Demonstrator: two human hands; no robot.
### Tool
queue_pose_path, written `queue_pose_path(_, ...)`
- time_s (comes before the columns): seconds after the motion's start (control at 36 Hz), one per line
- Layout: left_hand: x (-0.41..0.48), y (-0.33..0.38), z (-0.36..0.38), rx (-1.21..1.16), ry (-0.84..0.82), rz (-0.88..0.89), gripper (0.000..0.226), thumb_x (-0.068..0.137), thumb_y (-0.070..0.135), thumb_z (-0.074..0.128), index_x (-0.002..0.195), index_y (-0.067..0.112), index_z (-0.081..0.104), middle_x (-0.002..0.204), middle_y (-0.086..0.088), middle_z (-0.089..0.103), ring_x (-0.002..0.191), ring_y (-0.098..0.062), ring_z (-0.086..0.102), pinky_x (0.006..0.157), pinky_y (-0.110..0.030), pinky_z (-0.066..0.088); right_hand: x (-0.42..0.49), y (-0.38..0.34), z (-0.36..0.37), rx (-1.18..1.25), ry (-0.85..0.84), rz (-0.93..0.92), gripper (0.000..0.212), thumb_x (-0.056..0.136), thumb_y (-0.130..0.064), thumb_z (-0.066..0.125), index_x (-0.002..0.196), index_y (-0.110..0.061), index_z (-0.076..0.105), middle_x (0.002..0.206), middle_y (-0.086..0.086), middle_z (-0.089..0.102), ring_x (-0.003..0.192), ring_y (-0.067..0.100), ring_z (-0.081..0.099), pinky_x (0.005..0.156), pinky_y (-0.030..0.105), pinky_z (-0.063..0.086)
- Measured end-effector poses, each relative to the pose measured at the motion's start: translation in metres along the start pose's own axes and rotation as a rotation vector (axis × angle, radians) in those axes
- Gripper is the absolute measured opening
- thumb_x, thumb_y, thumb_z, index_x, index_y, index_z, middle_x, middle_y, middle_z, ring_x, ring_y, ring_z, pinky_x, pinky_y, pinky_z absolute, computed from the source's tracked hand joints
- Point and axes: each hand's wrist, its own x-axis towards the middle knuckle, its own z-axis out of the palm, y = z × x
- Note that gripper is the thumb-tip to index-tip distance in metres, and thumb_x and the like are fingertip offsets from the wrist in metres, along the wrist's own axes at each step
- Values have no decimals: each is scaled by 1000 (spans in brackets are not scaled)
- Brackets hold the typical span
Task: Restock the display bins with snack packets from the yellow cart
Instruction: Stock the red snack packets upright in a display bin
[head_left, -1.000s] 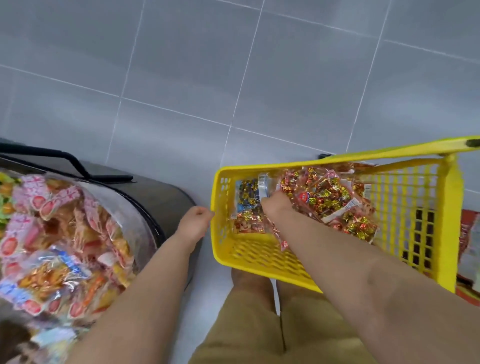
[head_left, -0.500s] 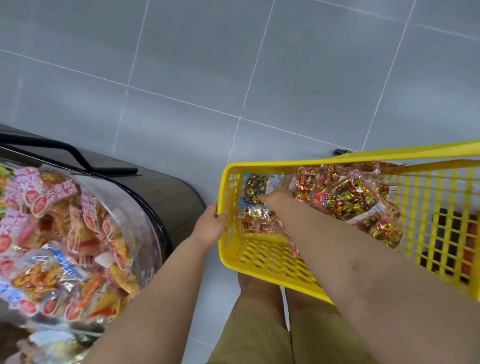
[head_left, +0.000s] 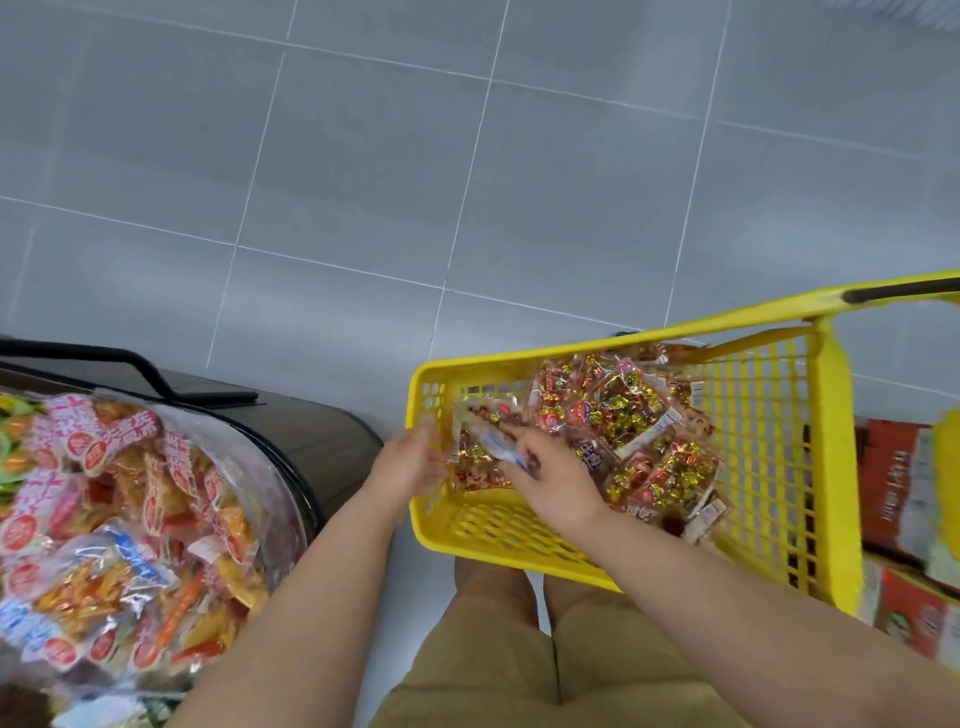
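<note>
Now reaching over the yellow cart (head_left: 836, 467) rim with left hand (head_left: 410, 467), off the outer wall gripped earlier. Pressing open left grip against a clear snack packet (head_left: 480, 457) at the cart's left end, lower centre of frame. Pinching that packet with right hand (head_left: 553, 480) grip. Lying heaped mid-cart: more candy packets (head_left: 628, 410). Sitting lower left: display bin (head_left: 280, 499), full.

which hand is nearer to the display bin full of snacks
Left. The left hand is at the yellow cart's near wall, on the side facing the display bin. The right hand is inside the cart, farther away.
</note>
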Motion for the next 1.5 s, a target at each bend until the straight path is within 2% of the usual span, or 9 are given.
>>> queue_pose_path(0.11, -23, 14, 17, -301, -399, -219, 55, 96, 58, 35, 113, 14, 64, 105, -15, 71, 91, -29, 68, 80, -42, 52, -27, -10, -22, -256, 0, -407, 26, 81, -3, 62, 67, -14, 44, 124, 9, 63, 118, 20, 56, 97, 31, 42)
queue_pose_path(0.25, -38, 19, 37, -312, -428, -174, 40, 96, 14, 49, 132, -2, 51, 122, -25, 61, 94, -34, 65, 85, -46, 52, -43, -7, -51, -398, -139, -499, 17, 78, -20, 74, 81, -5, 66, 127, 12, 60, 120, 29, 55, 105, 43, 38)
queue_pose_path(0.36, -37, 17, 50, -361, -302, -148, 31, 98, 8, 48, 128, 2, 51, 108, -22, 66, 87, -33, 67, 65, -44, 58, -43, 12, -82, -367, -58, -289, 36, 91, -38, 58, 120, -16, 60, 138, -2, 49, 131, 14, 39, 114, 27, 19)
queue_pose_path(0.5, -26, 10, 53, -362, -166, -121, 28, 98, 10, 50, 125, 4, 53, 121, -25, 62, 111, -41, 60, 96, -59, 45, -11, 43, -127, -357, 295, 120, 48, 88, -31, 62, 131, -15, 48, 137, 4, 46, 131, 21, 36, 111, 33, 25)
queue_pose_path(0.94, -38, -14, 38, -422, 20, -58, 33, 99, 4, 46, 131, 10, 48, 120, -20, 61, 99, -38, 62, 73, -48, 51, 14, 70, -122, -293, -129, 351, 49, 91, -32, 59, 135, -13, 48, 109, 4, 60, 88, 14, 56, 69, 21, 42)
queue_pose_path(1.03, -43, -13, 41, -413, -1, -62, 29, 98, 4, 47, 126, 10, 51, 123, -22, 61, 105, -39, 61, 82, -50, 50, 0, 66, -126, -199, -109, 281, 41, 90, -28, 61, 129, -15, 55, 82, -8, 47, 69, 4, 44, 56, 18, 34)
queue_pose_path(1.22, -57, 5, 51, -409, -126, -120, 35, 99, 12, 47, 133, 7, 50, 127, -23, 59, 117, -42, 57, 98, -57, 44, -35, 41, -133, 91, 118, -134, 45, 82, -4, 68, 104, -43, 62, 117, -17, 40, 109, 0, 43, 94, 1, 30)
queue_pose_path(1.39, -72, 29, 58, -500, -313, -124, 38, 98, 34, 47, 126, 10, 57, 121, -23, 64, 111, -39, 60, 94, -55, 45, -49, 20, -126, -249, 105, -542, 39, 76, 4, 66, 109, -18, 71, 126, 0, 54, 116, 30, 50, 99, 41, 36)
queue_pose_path(1.5, -84, 41, 61, -381, -378, -6, 44, 94, 20, 52, 133, 0, 52, 130, -27, 55, 117, -40, 53, 102, -58, 39, -59, 14, -120, -121, 56, -513, 43, 79, 13, 49, 104, -13, 72, 130, -9, 44, 119, 12, 48, 100, 21, 40)
